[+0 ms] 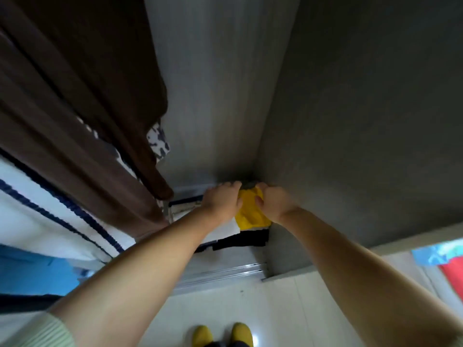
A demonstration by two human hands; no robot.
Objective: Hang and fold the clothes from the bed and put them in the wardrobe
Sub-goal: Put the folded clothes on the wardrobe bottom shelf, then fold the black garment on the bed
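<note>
Folded yellow garment (251,213), bright and plain, sits centre frame on top of a stack in the wardrobe (215,96) corner: white folded piece (226,227) beside it, black clothes (246,239) under. Its long axis runs toward the back wall, far end up-frame. I see my left hand (221,199) pressing on its left edge, fingers curled over; right hand (271,202) grips the right edge, thumb pinching fabric. Brown hanging garment (82,101) upper left. Yellow slippers (221,334) bottom centre on the floor.
</note>
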